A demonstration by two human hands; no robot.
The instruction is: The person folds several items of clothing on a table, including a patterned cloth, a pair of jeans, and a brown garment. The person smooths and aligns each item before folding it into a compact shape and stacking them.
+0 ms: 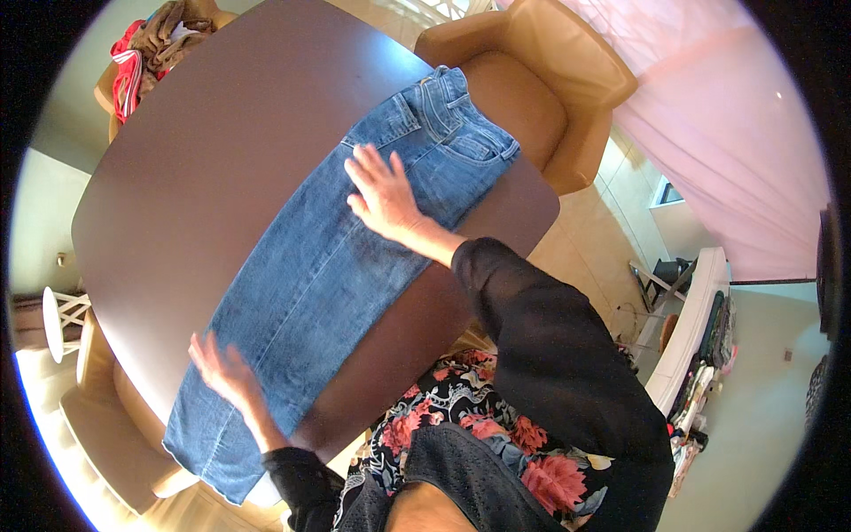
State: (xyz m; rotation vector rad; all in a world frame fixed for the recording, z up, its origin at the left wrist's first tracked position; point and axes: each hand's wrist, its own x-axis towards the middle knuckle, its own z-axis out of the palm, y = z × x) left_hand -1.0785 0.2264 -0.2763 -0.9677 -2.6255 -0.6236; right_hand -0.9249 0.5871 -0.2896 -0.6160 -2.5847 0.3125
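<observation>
Blue jeans [301,293], folded lengthwise, lie diagonally across the brown table [195,177], waistband at the upper right and hem at the lower left, reaching the table's edge. My right hand [386,195] is on or just over the upper leg below the pockets, fingers spread and holding nothing. Toward the hem, my left hand [222,377] is at the outer edge of the denim, its fingers extended and a little blurred; I cannot tell whether it touches the cloth.
Tan chairs [532,102] stand behind and left of the table, one piled with red and brown clothing [160,49]. Pink sheer fabric [718,142] hangs at right above a white rail [683,319] with garments. A small white stand [58,324] is at far left.
</observation>
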